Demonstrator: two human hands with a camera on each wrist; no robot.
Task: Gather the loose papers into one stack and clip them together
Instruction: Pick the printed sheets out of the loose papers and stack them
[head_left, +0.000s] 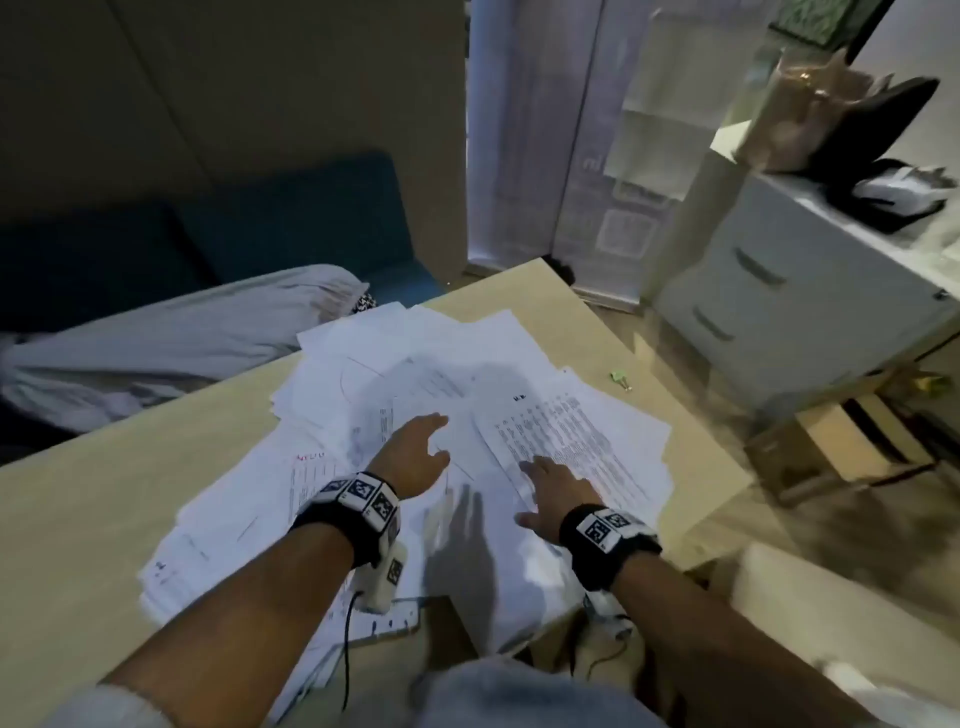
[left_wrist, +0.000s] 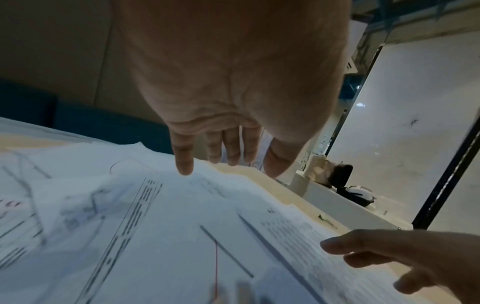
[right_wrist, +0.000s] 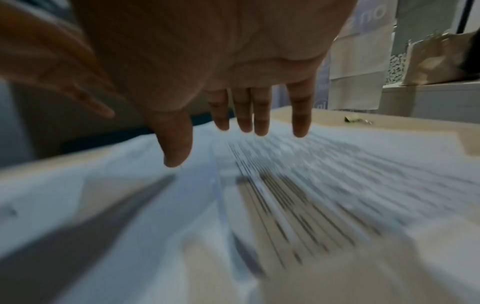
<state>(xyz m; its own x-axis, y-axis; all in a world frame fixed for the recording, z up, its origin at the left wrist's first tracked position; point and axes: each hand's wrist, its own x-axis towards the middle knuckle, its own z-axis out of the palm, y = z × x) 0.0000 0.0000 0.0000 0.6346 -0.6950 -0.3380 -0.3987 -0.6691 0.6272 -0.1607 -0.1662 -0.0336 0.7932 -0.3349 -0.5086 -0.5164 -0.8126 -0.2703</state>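
print on papers (right_wrist: 298, 185) motion-blurred, small green clip (head_left: 621, 378) too small to make out

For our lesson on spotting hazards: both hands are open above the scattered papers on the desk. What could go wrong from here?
1. Some papers overhang the near edge of the desk; sweeping them together could push sheets off.
2. The green clip lies apart near the far edge, so one hand may have to leave the stack, which could then slip.
3. The left hand and right hand are close and could collide.
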